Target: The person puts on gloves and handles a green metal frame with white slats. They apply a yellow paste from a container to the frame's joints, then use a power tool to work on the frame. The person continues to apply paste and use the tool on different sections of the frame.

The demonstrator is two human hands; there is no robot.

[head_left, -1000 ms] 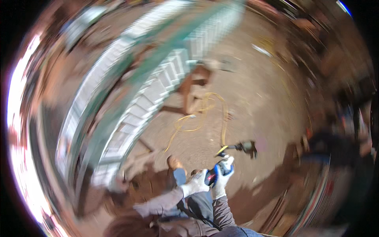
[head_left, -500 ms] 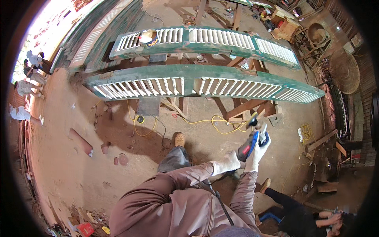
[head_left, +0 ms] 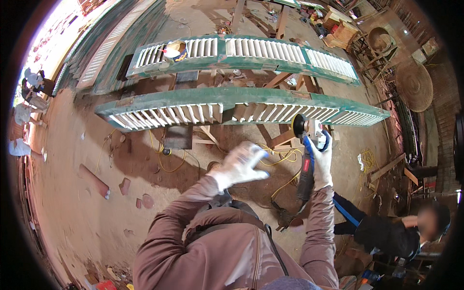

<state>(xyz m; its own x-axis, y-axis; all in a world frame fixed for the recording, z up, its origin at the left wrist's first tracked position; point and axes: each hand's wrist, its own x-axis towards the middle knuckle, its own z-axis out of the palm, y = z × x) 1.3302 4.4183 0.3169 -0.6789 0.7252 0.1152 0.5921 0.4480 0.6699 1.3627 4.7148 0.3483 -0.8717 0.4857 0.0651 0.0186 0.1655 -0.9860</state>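
Observation:
My right hand [head_left: 321, 164], in a white glove with blue on the fingers, grips a dark angle grinder [head_left: 305, 176]. Its round disc [head_left: 299, 125] is raised beside the lower edge of the nearer green louvred shutter [head_left: 166, 97]; whether they touch I cannot tell. The grinder's body hangs down along my right forearm. My left hand [head_left: 240, 166], gloved alike, is blurred by motion, fingers spread, holding nothing, in front of the shutter. Behind lies a second green shutter [head_left: 266, 63] with white slats, and an open paint tin [head_left: 176, 52] on it.
Wooden trestles [head_left: 281, 138] support the shutters. A yellow cable [head_left: 285, 153] loops across the floor below. More shutters [head_left: 108, 41] stand stacked at far left. Another person [head_left: 386, 234] is low at the right, near my right arm. A round woven basket [head_left: 414, 86] stands at far right.
My left hand has let go of the grinder and moved left, opening. My right hand has turned the grinder more upright, its disc now nearer the shutter. The person at right has shifted.

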